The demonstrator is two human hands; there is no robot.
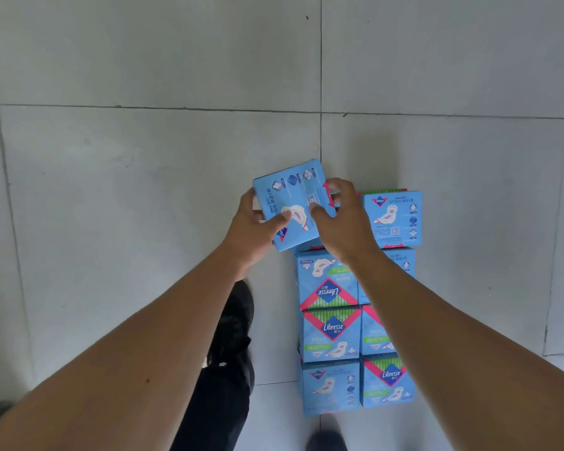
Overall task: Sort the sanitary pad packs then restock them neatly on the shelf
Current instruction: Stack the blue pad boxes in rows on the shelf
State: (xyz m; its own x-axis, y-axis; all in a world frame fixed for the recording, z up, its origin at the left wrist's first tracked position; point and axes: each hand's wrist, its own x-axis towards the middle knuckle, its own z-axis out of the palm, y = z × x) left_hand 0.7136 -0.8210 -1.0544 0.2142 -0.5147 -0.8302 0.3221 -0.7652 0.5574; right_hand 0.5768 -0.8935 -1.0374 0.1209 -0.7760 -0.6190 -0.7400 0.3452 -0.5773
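A blue Libresse sanitary pad pack (292, 203) is tilted in the air above the floor, its back face up. My left hand (256, 227) grips its left edge, thumb on top. My right hand (342, 219) grips its right edge, thumb on the face and fingers round the far side. Below and to the right, several more blue packs (331, 333) lie on the floor in two columns. One pack (393, 218) lies at the far end of the right column, beside my right hand. No shelf is in view.
Large pale grey floor tiles (144, 190) with dark joints fill the view. My black shoe and trouser leg (232, 336) stand just left of the packs. Another shoe tip (326, 441) shows at the bottom edge.
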